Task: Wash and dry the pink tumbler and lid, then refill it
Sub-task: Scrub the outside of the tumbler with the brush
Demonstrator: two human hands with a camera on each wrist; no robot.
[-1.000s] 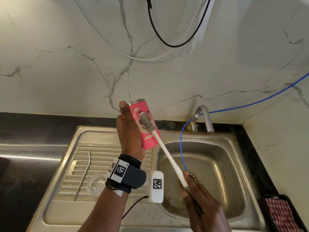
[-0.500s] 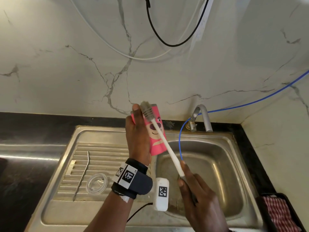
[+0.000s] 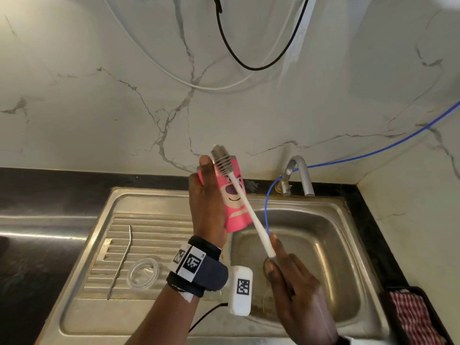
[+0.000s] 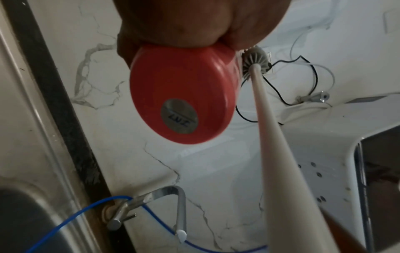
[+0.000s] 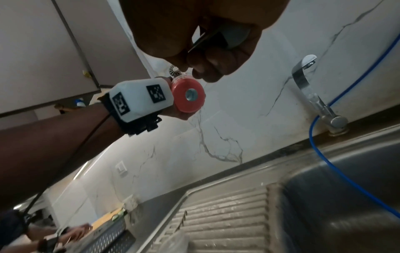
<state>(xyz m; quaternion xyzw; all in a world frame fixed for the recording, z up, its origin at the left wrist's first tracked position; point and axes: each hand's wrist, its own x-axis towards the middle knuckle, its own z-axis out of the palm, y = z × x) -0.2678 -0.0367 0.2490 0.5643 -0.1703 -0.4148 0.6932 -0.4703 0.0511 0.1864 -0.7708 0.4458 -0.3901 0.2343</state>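
My left hand [image 3: 206, 202] grips the pink tumbler [image 3: 235, 210], upright above the sink's left rim; its round base [image 4: 184, 101] faces the left wrist camera. My right hand [image 3: 293, 285] holds the white handle of a bottle brush [image 3: 249, 207]. The grey bristle head [image 3: 222, 159] lies against the tumbler's outside at its top rim. In the right wrist view the tumbler base [image 5: 187, 95] shows beyond my curled fingers [image 5: 207, 68]. The clear lid [image 3: 143, 272] lies on the drainboard.
A bent metal straw [image 3: 122, 260] lies on the steel drainboard [image 3: 149, 227] left of the lid. The sink basin [image 3: 323, 257] is at the right with a tap [image 3: 298, 175] and a blue hose [image 3: 267, 202] hanging in. A red checked cloth [image 3: 413, 317] sits in a black tray, far right.
The brush head has slid up the tumbler's outside from its middle to its top rim. Both hands have shifted slightly right and up with it.
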